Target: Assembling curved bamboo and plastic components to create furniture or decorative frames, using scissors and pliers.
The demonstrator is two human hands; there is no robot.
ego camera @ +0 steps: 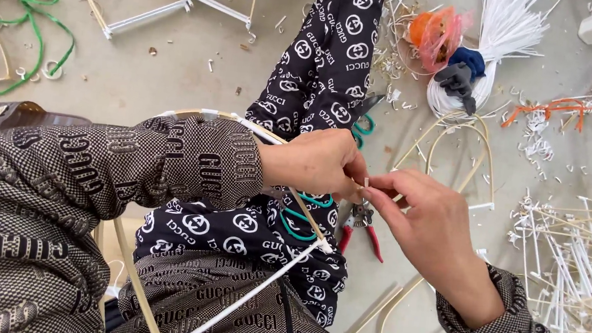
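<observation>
Pale cane bent into a hoop frame (156,297) lies across the person's lap, its curved top passing under the left hand (318,163). That hand's grip is closed on the frame near the middle of the view. The right hand (425,224) meets it, fingertips pinched together on a small white tie (366,183). Red-handled pliers (361,226) lie on the floor just below the hands. Loose white ties (572,269) are heaped to the right, a white bundle (497,34) further up.
</observation>
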